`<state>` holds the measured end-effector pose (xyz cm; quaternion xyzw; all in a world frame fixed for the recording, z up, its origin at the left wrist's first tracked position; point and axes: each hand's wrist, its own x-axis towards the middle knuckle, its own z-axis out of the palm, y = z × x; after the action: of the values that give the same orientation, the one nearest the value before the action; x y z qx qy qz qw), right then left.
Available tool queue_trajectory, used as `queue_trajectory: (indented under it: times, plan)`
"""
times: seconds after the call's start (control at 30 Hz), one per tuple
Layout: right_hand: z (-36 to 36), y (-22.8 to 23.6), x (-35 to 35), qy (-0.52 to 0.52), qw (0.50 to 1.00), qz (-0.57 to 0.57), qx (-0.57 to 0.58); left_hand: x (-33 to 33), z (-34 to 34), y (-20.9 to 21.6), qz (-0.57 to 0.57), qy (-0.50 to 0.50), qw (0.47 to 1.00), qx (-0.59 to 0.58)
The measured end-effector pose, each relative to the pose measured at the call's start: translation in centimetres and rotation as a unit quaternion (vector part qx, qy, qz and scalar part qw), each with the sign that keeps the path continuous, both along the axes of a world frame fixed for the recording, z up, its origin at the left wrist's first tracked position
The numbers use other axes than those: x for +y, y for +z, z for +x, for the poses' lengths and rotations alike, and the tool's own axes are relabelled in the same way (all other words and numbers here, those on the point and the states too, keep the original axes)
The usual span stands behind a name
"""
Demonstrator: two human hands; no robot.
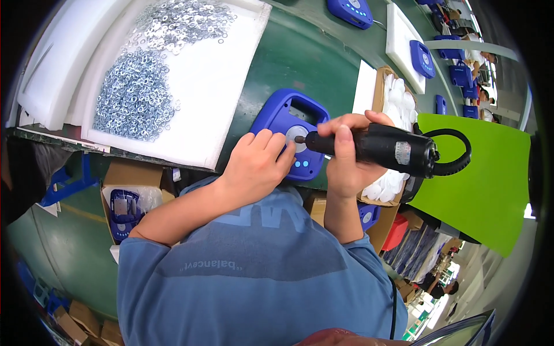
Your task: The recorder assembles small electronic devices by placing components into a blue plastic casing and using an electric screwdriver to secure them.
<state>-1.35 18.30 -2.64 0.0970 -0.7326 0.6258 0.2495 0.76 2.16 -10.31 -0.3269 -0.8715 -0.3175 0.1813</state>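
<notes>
A blue plastic housing (277, 109) with a carrying-handle opening lies on the green bench in front of me. It has a pale round disc in its middle and small light-blue dots near its lower edge. My right hand (346, 164) is wrapped around a black electric screwdriver (378, 149), held nearly level, its tip pointing left over the disc. My left hand (257, 164) rests on the left side of the housing, fingers bent and pressed together beside the tip. What those fingers pinch, if anything, is hidden.
A white foam tray (210, 86) at left holds two heaps of metal washers (135, 95). To the right stand a cardboard box of white oval pieces (398, 95) and a bright green sheet (470, 179). More blue housings (423, 59) lie farther off. An open carton (134, 173) sits below the bench.
</notes>
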Motion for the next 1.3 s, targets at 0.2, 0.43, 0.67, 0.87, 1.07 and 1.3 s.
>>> queue_trajectory:
  times: [0.2, 0.43, 0.67, 0.87, 1.07, 1.3]
  plan:
    - [-1.0, -1.5, 1.4, 0.152, 0.985, -0.077, 0.020, 0.0, 0.2, -0.2, -0.002, -0.002, 1.000, -0.015]
    - [-0.9, -2.1, 1.0, 0.139, 0.982, -0.122, 0.045, 0.1, 0.2, -0.2, -0.004, -0.002, 1.000, -0.019]
    - [-0.7, -1.9, 0.9, 0.106, 0.992, -0.068, 0.013, 0.0, 0.1, 0.0, -0.002, -0.005, 1.000, -0.022]
    - [-0.8, -2.3, 1.0, 0.114, 0.988, -0.099, 0.039, 0.0, 0.1, 0.1, -0.008, -0.008, 1.000, -0.014]
    - [-1.3, -1.6, 2.5, 0.181, 0.980, -0.063, 0.052, 0.1, 0.1, 0.0, -0.010, -0.009, 1.000, -0.003]
    - [-3.1, 4.0, 10.0, -0.095, 0.977, -0.170, -0.081, -2.6, 0.7, 1.0, -0.025, -0.075, 0.997, 0.004]
